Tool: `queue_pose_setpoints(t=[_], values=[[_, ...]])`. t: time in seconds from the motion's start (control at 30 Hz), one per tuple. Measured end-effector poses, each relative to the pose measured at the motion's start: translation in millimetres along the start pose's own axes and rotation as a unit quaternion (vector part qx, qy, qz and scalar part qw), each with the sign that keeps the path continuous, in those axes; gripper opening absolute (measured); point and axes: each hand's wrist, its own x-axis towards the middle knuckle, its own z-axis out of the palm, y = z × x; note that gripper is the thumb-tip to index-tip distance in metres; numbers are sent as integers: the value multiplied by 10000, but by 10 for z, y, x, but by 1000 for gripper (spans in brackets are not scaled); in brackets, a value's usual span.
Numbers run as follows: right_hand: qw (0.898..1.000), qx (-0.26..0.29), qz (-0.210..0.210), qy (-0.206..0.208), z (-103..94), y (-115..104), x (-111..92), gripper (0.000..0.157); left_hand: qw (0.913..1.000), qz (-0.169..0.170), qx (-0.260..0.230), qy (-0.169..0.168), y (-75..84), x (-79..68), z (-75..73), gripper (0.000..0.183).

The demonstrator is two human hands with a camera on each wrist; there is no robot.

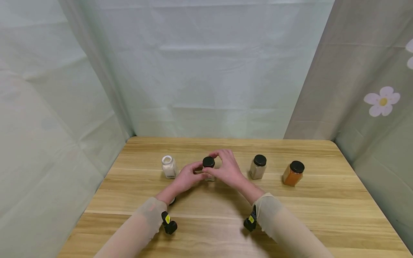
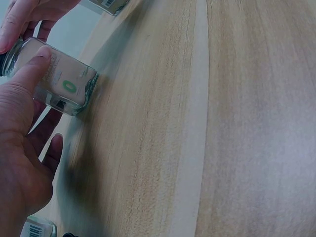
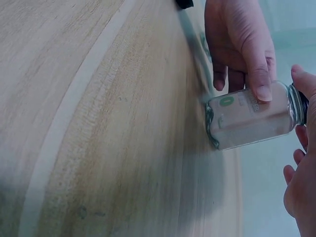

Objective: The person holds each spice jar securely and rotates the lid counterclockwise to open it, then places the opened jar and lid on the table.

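A glass jar with pale contents and a green mark on its label is between both hands at the table's middle. My left hand grips its body, thumb pressed along the label side. At the top, my right hand holds the black lid between thumb and fingers. The lid sits on the jar's neck. In the right wrist view, the jar's base is close over the tabletop. Left of my left hand stands a lidless jar of white contents.
To the right stand a black-lidded jar of beige contents and one of orange contents. A small dark round thing shows partly from behind my left wrist. Curtains enclose the wooden table at the back and sides.
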Motion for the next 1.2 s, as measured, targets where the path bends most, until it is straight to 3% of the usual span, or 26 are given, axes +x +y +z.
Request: queue_pose_setpoints(t=[0.33, 0.77, 1.2], values=[[9999, 64, -94, -88, -30, -6, 2, 43, 10000, 48, -68, -14, 14, 2, 10, 49], [9983, -42, -361, -464, -29, -11, 6, 46, 10000, -62, 12, 9, 3, 7, 12, 53], [9978, 138, -344, -546, -37, -18, 14, 46, 10000, -44, 36, -5, 3, 13, 16, 47]])
